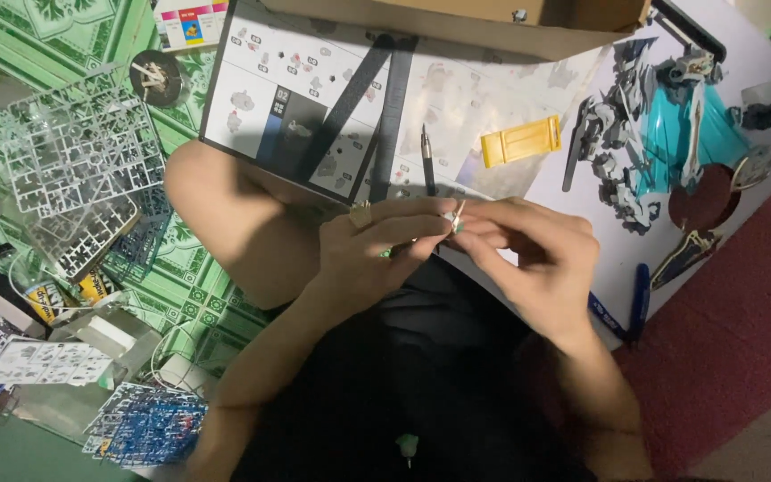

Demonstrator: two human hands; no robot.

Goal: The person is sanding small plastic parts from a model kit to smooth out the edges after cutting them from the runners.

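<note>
Small pale part (457,217) sits at frame centre, pinched between the fingertips of both hands; its shape is mostly covered by fingers and too small to make out. Left hand (377,250) closes thumb and forefinger on the part from the left; a ring shows on one finger. Right hand (528,254) meets it from the right, fingertips together on the same part. A hint of green shows just below the left fingers; what it belongs to cannot be told.

Behind the hands, upper centre: open manual (314,98) with diagram panels, its top edge hidden under a cardboard box (493,18) that is cut off by the frame. A dark knife (426,161) lies on the manual, pointing up, its lower end hidden by the left hand. Yellow block (520,141) lies just right of it.

Upper right: white board (760,98) carrying a grey and teal model (662,116), partly built, loose dark pieces near it. Blue pen (640,299) lies at the board's lower edge, partly hidden by the right wrist.

Left side, on green patterned floor (207,286): clear sprue (78,143), darker sprues below it, blue sprue (149,428) at lower left. Small leaflet (46,361) nearby, print unreadable. Bare knee (225,214) overlaps the manual's lower left corner. Lower frame is dark clothing, detail lost.
</note>
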